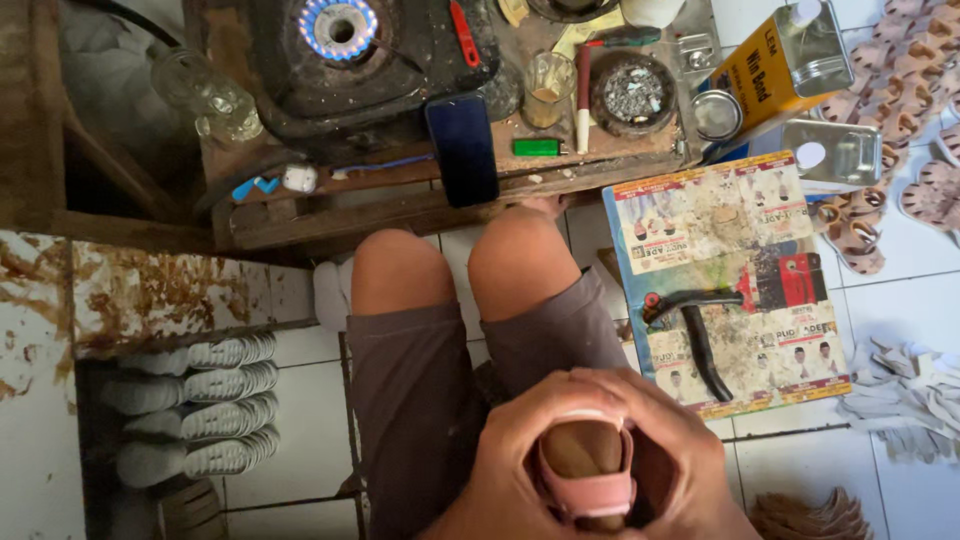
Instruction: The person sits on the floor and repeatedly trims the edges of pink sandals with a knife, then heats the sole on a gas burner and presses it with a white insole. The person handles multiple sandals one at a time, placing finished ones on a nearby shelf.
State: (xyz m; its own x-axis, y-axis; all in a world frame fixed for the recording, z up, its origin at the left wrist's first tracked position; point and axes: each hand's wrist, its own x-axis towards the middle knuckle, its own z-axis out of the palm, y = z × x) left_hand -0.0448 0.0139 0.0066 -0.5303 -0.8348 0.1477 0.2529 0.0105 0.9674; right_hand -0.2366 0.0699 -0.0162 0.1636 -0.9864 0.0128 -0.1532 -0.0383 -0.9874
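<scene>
a small pink shoe upper (588, 470), with a brown form showing inside its opening, sits low in the middle of the view, just above the person's lap. both hands close around it: the left hand (505, 470) wraps its left side with fingers curled over the top edge, and the right hand (680, 460) wraps its right side, so the two hands meet above the piece and clamp it between them.

behind the hands are the person's bare knees (460, 265) and dark grey shorts (430, 370). just to the right of the knees lies a flat board covered with printed paper (730, 270), and on it rests a dark hammer (695, 335) with a curved head, well apart from the hands.

ahead of the knees stands a worn wooden workbench (420, 190). a dark phone (463, 148) leans at its front edge, a green lighter (537, 147) lies beside it, and a small glass (549, 88) and a round tin of ash-grey bits (633, 92) stand near. a gas burner (338, 27) at the back shows a ring of blue flame. a yellow rectangular can (775, 70) lies tilted at the bench's right end, with a second metal can (835, 152) just below it.

a stack of pale shoe soles (200, 400) lies on the tiled floor at the left, and tan cut uppers (900, 90) are spread at the upper right.
</scene>
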